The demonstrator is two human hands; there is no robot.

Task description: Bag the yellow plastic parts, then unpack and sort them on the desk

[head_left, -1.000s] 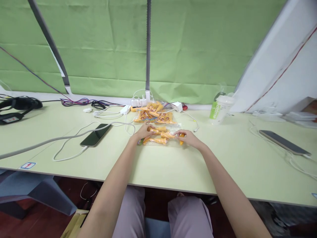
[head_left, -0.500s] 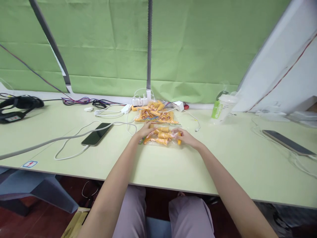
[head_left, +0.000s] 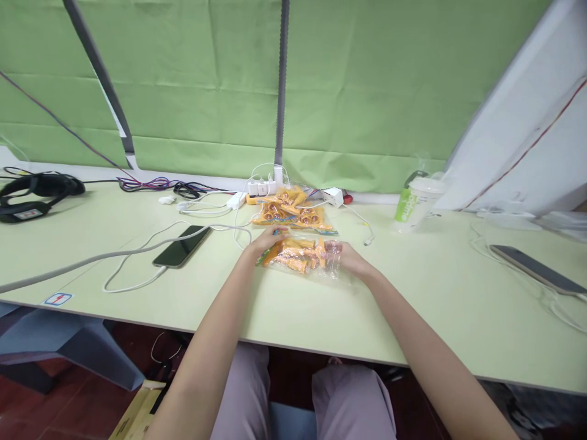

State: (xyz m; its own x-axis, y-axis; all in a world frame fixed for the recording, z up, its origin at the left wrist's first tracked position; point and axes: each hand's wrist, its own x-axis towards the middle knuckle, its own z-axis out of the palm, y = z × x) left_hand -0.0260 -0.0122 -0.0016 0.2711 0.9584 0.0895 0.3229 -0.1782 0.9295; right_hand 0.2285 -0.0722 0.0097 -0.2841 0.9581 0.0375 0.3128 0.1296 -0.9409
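Note:
A clear plastic bag with several yellow-orange plastic pieces in it lies on the table in front of me. My left hand grips the bag's left end, where a coloured edge strip shows beneath the fingers. At the other end my right hand has its fingers covered by the clear film, closed at an upright orange plastic piece. The film blurs the fingertips. Just behind lies a second clear bag, filled with similar pieces, some showing round openings; neither hand touches it.
A phone on a white cable lies to the left, with a black headset farther out. Chargers and a power strip stand at the back. On the right are a lidded cup and another phone.
My right hand has moved from the bag's open-looking right side to under its film, along with the orange piece. The film now spreads over those fingers. My left hand keeps its place.

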